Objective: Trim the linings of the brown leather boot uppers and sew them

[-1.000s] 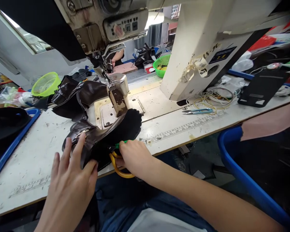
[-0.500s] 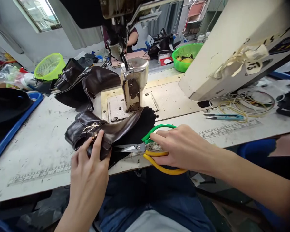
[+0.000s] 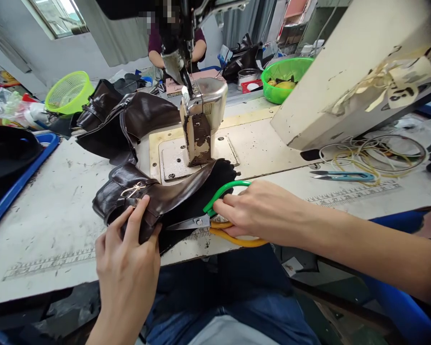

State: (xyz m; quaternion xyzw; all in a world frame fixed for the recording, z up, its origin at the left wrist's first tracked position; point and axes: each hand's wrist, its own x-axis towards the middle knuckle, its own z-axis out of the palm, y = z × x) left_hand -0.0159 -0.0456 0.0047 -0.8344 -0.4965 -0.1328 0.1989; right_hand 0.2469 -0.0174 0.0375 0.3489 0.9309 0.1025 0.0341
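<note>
Green-and-yellow-handled steel scissors [image 3: 204, 222]: blades [image 3: 187, 224], hidden earlier, now show, probably easing aim.
Right grip [image 3: 253, 208] clasps them; left grip [image 3: 131, 254] holds a glossy brown leather boot [image 3: 172, 194].

Looks like a leather-sewing workshop, going by the sewing machine [image 3: 203, 108] on a scuffed white table [image 3: 32, 211] marked with ruler scales [image 3: 46, 265], the stitched dark leather pieces [image 3: 177, 194] lying beside it, thread snips [image 3: 348, 176] and a tangle of cord [image 3: 368, 168]. Also shows a second person [image 3: 154, 45] at a pink board [image 3: 172, 87] behind, near more dark leather [image 3: 242, 62]
</note>
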